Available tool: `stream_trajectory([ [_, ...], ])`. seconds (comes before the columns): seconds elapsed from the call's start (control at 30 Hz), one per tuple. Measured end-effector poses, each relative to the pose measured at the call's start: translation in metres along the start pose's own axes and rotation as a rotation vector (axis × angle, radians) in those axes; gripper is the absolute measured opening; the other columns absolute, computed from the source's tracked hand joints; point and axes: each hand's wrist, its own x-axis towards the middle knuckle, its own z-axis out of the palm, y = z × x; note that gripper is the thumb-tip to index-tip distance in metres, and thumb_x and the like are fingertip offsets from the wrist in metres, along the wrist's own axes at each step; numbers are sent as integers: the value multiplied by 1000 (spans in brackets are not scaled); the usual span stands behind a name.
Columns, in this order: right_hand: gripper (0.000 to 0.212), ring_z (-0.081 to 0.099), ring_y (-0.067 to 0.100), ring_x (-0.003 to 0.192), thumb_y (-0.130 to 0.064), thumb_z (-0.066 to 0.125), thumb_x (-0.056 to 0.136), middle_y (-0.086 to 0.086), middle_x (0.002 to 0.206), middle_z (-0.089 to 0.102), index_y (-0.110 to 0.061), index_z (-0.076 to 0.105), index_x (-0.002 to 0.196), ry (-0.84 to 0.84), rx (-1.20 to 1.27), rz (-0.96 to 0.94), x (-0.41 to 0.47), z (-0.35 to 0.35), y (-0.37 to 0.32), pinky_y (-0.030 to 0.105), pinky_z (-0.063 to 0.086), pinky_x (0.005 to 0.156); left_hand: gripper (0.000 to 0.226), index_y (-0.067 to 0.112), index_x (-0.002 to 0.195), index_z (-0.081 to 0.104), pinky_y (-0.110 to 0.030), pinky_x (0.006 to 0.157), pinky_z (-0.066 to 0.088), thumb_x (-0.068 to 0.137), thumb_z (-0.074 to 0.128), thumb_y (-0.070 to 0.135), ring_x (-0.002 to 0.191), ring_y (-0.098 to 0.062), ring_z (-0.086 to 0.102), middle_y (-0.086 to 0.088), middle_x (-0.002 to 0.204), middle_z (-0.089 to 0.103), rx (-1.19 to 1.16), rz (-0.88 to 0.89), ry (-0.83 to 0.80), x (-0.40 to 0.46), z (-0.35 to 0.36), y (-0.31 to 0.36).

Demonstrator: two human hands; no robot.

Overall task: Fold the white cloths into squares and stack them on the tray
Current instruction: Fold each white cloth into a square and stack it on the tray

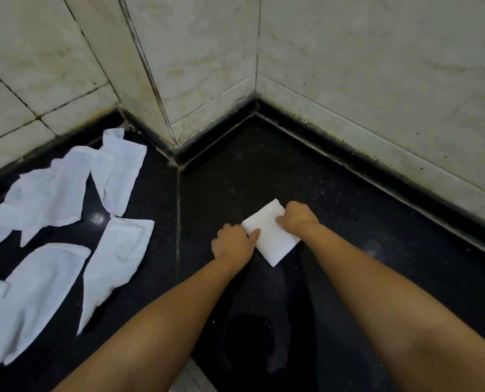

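Cloths (52,222) lie loose left of the square (271,236), and no tray is in view. Left hand (231,243) presses the square's left edge with curled fingers; right hand (297,219) pins its right edge, knuckles up, fingertips hidden. Lifting either hand carelessly could let the folds spring open on the dark floor (348,222).

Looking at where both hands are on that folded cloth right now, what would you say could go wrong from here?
1. Both the left hand and right hand press the folded cloth flat on the dark counter; lifting carelessly may let the layers spring open.
2. No tray is in view, so the square must be carried somewhere unseen and could unfold on the way.
3. The unfolded cloths lie crumpled and overlapping at left; pulling one may drag its neighbours.
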Motion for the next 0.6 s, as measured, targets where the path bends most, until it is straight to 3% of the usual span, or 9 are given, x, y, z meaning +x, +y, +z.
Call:
stream_trajectory([
  [0.13, 29, 56, 27, 105, -27, 51, 92, 11, 116, 53, -7, 55, 113, 66, 168, -14, -12, 12, 9, 31, 43, 75, 29, 7, 102, 60, -38, 83, 50, 92, 51, 33, 99, -26, 58, -12, 110, 59, -317, -29, -11, 5, -4, 8],
  [0.2, 17, 56, 25, 95, -27, 53, 91, 5, 98, 54, -11, 54, 94, 89, 355, -23, -19, 9, 13, 27, 42, 67, 16, 8, 93, 54, -31, 69, 46, 93, 53, 25, 84, -20, 56, -9, 97, 58, -534, -65, -2, 2, -11, 14],
  [0.27, 20, 52, 20, 84, -26, 55, 91, 1, 83, 51, -16, 46, 77, 106, 550, -20, -30, 0, 16, 24, 38, 57, 12, 9, 93, 52, -27, 62, 42, 93, 52, 21, 77, -15, 52, -7, 93, 55, -707, -106, 0, -3, -23, 22],
  [0.47, 12, 58, 26, 90, -7, 51, 92, 13, 93, 61, -9, 52, 80, 9, 1094, 5, -78, -29, 20, 45, 50, 84, 17, 11, 108, 51, -28, 60, 45, 93, 49, 19, 79, -14, 55, -5, 100, 57, -983, 10, -89, -27, -63, 45],
  [0.6, 13, 64, 28, 102, -12, 54, 94, 13, 113, 66, -5, 61, 103, -36, 1371, 32, -117, -36, 31, 45, 52, 91, 25, 12, 117, 49, -28, 58, 48, 92, 48, 12, 82, -15, 58, -5, 104, 58, -1036, 130, -170, -57, -80, 55],
])
